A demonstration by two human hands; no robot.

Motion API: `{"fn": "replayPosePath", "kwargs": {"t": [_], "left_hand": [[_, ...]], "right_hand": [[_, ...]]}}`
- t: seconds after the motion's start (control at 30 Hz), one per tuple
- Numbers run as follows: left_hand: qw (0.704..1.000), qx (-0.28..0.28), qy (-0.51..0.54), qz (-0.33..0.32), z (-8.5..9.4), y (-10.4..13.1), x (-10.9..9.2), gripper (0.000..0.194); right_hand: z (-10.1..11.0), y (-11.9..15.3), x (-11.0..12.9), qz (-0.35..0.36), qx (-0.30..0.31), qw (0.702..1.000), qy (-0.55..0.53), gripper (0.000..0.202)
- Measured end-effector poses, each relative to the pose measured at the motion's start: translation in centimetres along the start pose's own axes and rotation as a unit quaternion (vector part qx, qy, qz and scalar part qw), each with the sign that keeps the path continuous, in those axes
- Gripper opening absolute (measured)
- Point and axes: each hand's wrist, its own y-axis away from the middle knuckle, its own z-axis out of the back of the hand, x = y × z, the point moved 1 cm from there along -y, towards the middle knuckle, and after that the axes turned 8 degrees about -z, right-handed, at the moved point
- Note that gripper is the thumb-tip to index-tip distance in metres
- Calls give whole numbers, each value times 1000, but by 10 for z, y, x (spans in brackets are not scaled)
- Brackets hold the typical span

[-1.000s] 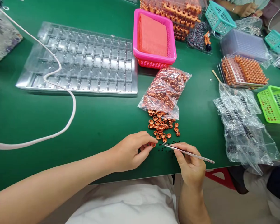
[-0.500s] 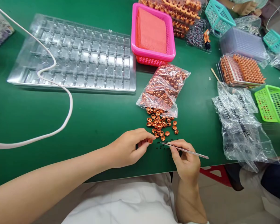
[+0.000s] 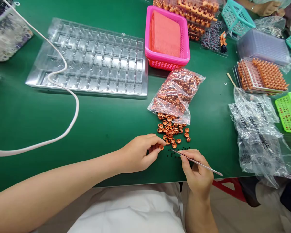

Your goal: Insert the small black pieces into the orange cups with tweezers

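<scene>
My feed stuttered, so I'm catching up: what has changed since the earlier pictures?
The tweezers in the right grip seem to have swung slightly, back end toward the table edge. The view itself shifted a little. Nothing was visibly taken or let go: the left grip still holds a cup; loose cups, bag and pink basket stayed put.
</scene>
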Motion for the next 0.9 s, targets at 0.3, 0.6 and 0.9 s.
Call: {"fn": "replayPosePath", "kwargs": {"t": [0.3, 0.6, 0.9], "left_hand": [[1000, 1, -2, -9, -1, 1, 1, 25], [1000, -8, -11, -26, -2, 1, 2, 21], [998, -4, -17, -58, -1, 1, 1, 26]], "right_hand": [[-6, -2, 21, 21, -42, 997, -57, 28], [-18, -4, 28, 10, -16, 999, -33, 20], [-18, -6, 25, 37, 25, 999, -25, 29]]}}
